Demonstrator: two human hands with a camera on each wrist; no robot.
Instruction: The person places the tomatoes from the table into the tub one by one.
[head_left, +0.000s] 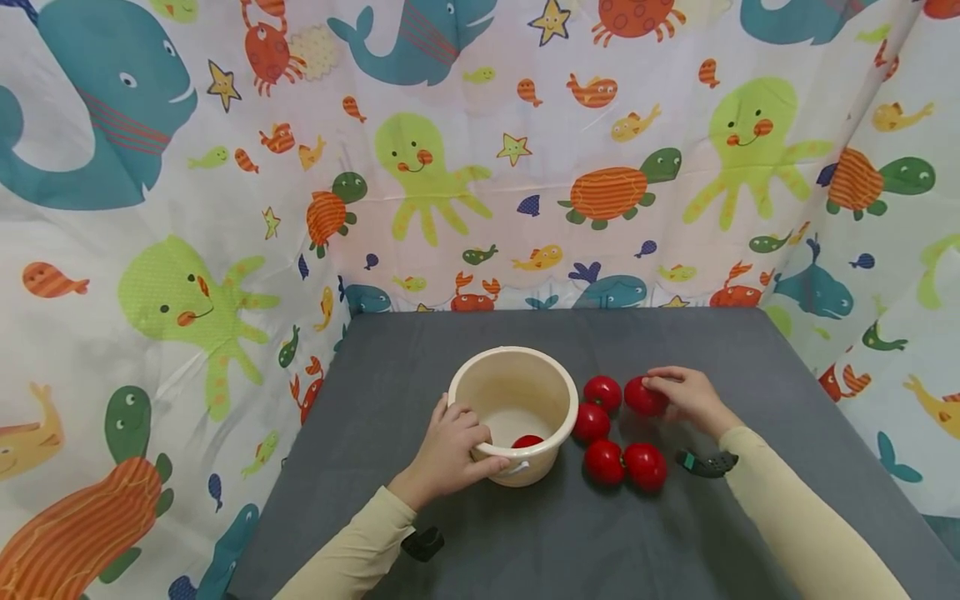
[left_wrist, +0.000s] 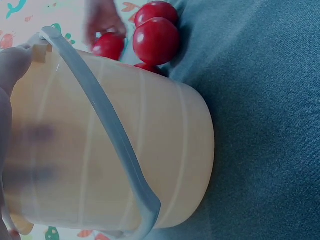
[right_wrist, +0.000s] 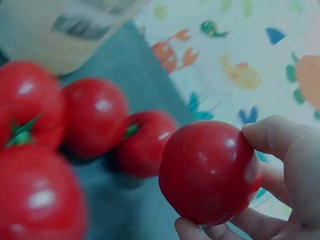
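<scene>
Right hand [head_left: 688, 395] grips tomato [head_left: 643, 398], right of bucket [head_left: 513, 367]. Digits spread to tomato's width, curled round it; tomato sits at fingertips, side toward bucket left exposed (right wrist view shows this best). Left hand [head_left: 454, 446] holds bucket's near-left rim, fingers hooked inside, thumb outside. Four loose tomatoes [head_left: 604, 462] on dark cloth [head_left: 540, 546], just right of bucket. Another red tomato [head_left: 528, 441] inside bucket, partly hidden by near rim.
</scene>
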